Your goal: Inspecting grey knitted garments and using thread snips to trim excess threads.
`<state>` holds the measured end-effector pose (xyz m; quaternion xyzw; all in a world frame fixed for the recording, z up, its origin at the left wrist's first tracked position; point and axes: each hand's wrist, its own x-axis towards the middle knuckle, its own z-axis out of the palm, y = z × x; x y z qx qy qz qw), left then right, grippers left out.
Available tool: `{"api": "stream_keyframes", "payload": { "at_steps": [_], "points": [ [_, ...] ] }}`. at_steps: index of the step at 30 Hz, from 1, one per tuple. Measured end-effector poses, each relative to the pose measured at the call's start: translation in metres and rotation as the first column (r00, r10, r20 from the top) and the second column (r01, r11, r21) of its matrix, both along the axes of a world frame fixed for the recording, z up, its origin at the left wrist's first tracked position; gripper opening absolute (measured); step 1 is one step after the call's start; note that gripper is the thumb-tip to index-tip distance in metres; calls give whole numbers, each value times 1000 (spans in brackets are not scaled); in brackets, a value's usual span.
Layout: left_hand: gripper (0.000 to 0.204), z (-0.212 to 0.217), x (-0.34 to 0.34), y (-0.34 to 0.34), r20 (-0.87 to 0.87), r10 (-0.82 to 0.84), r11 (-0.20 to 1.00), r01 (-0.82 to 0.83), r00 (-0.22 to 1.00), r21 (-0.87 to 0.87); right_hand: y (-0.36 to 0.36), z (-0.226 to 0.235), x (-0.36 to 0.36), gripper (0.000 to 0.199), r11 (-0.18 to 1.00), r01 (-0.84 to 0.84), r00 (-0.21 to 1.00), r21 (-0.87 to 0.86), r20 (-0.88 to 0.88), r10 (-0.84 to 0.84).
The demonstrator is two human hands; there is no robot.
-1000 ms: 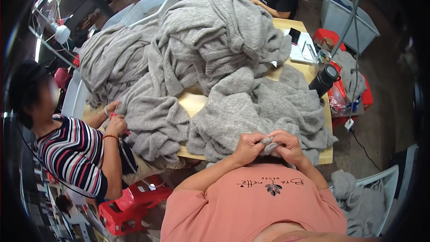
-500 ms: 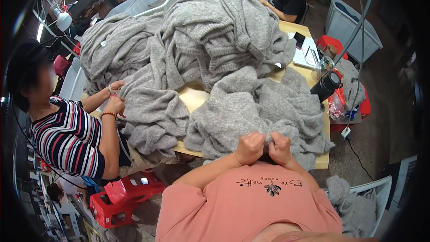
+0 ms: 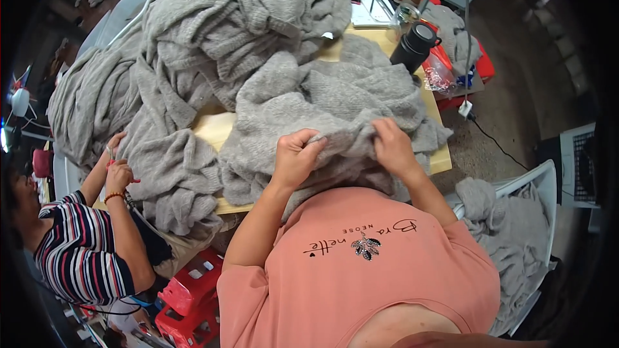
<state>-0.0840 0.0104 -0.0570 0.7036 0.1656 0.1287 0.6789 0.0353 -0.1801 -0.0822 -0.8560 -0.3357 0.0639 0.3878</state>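
Note:
A grey knitted garment [image 3: 277, 106] lies bunched along the near edge of the wooden table [image 3: 216, 127]. My left hand [image 3: 298, 154] is closed on its near edge, thumb pressed over the fabric. My right hand [image 3: 392, 145] pinches the same edge a little way to the right, and a band of knit stretches between the two. The rest of this garment spreads away from me over the tabletop, and its lower folds hang in front of my body. Which part of the garment I hold cannot be made out.
A large heap of grey knitwear [image 3: 213, 26] fills the table's far left. At left, a co-worker's hands [image 3: 118, 171] hold red-handled scissors at grey fabric. A black flask [image 3: 412, 48] stands at the right edge. A white bin [image 3: 548, 187] of knitwear and red stools [image 3: 193, 283] stand nearby.
My hands have moved apart along the garment's edge and away from my body; before, both fists were close together. The whole view has shifted, bringing the bin at right further into sight.

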Motion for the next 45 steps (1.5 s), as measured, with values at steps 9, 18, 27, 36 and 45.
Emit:
{"api": "stream_keyframes", "payload": {
  "at_steps": [9, 18, 27, 36, 45],
  "points": [
    [6, 14, 0, -12, -60, -94, 995, 92, 994, -35, 35, 22, -14, 21, 864, -451, 893, 224, 100, 440],
    [6, 5, -7, -18, -17, -77, 987, 78, 997, 143, 41, 23, -25, 5, 802, -478, 878, 358, 182, 442],
    [4, 2, -5, -18, -148, -64, 979, 34, 987, -201, 40, 14, -34, 4, 852, -265, 914, 451, -164, 371],
    [14, 29, 43, -18, -26, -138, 954, 140, 990, 265, 43, 30, -3, 6, 777, 34, 831, 629, -449, 328],
    [5, 28, 56, -29, -35, -269, 880, 261, 962, 396, 27, 34, -1, 4, 845, -119, 987, 522, 156, 42]
  ]
}}
